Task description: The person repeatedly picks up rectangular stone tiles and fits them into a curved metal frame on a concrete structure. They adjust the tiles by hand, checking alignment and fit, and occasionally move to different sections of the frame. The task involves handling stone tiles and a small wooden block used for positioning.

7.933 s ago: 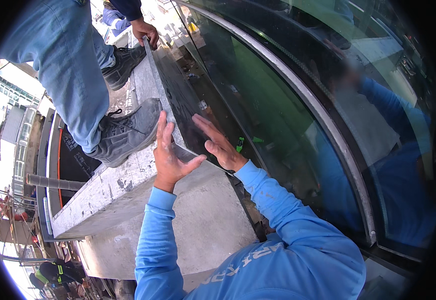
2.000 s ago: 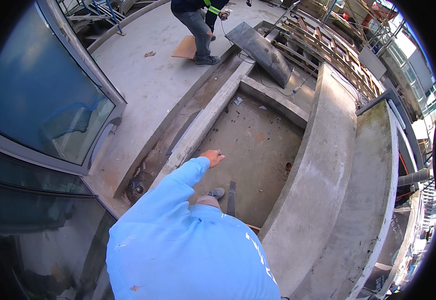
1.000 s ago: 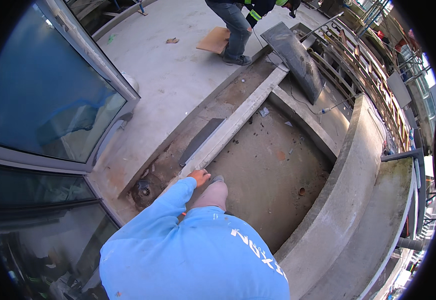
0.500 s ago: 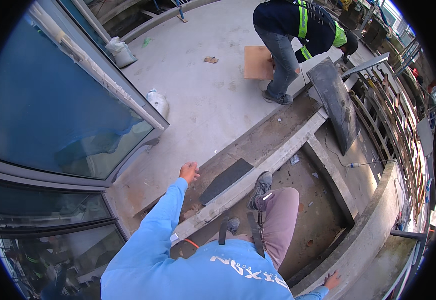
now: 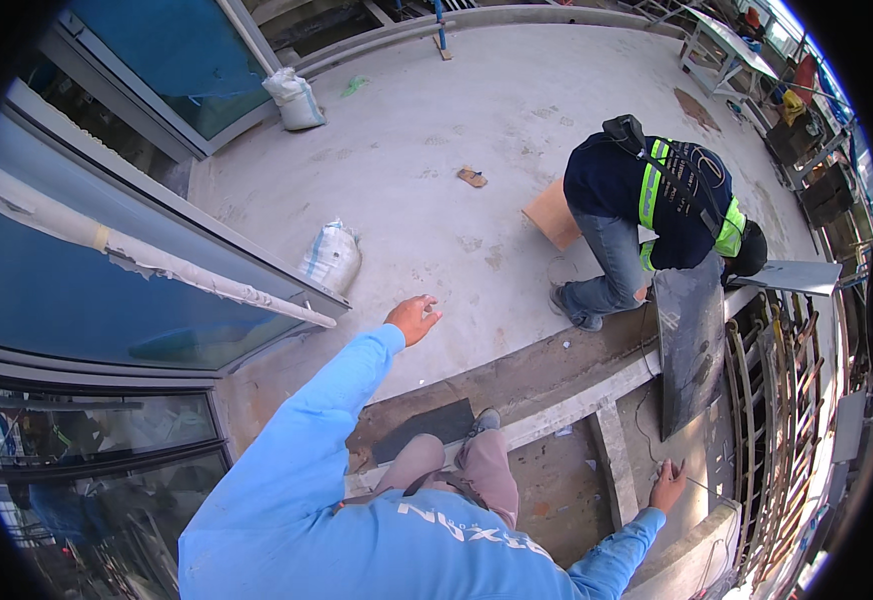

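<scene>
My left hand [image 5: 414, 320] reaches out over the pale concrete floor, its fingers loosely apart with nothing in them. Below it, a dark grey slab piece [image 5: 419, 432] lies flat in the dirty strip beside the concrete kerb [image 5: 582, 400]; my leg partly covers it. My right hand [image 5: 669, 487] hangs low on the right, fingers apart. A thin cable [image 5: 647, 425] passes close to that hand; whether they touch I cannot tell. Ahead of it a large dark slab [image 5: 690, 345] rests tilted across the kerb. My foot [image 5: 485, 420] is at the kerb.
A co-worker [image 5: 647, 215] in a reflective vest bends over behind the large slab, with a brown board [image 5: 554, 215] alongside. White sacks [image 5: 332, 257] stand by the glass panels [image 5: 137, 270] on the left. Metal railings [image 5: 777, 400] line the right. A sunken bay [image 5: 557, 490] lies below the kerb.
My legs have moved up toward the kerb and the view has shifted. My right hand has lifted off the curved concrete wall. The co-worker bends lower, and the brown board has tilted.
</scene>
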Available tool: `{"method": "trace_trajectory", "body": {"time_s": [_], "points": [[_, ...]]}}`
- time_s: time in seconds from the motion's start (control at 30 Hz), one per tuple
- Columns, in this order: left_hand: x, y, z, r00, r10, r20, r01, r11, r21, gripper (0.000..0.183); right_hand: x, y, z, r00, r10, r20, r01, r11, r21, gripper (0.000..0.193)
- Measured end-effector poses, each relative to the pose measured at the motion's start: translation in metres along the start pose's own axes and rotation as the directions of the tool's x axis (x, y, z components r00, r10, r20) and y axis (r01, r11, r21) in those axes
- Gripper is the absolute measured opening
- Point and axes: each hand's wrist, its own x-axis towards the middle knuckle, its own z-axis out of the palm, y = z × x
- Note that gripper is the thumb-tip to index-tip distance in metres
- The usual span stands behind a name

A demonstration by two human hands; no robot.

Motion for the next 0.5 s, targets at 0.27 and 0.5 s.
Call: {"method": "trace_trajectory", "body": {"time_s": [0.27, 0.5], "points": [[-0.032, -0.146, 0.018, 0.79, -0.596, 0.145, 0.601, 0.799, 0.012, 0.048, 0.125, -0.234, 0.216, 0.931, -0.154, 0.332, 0.161, 0.987, 0.007, 0.063], [0.253, -0.285, -0.079, 0.816, -0.537, 0.216, 0.48, 0.836, 0.267, 0.051, 0.145, -0.339, 0.454, 0.884, -0.003, 0.468, 0.082, 0.986, -0.147, 0.07]]}}
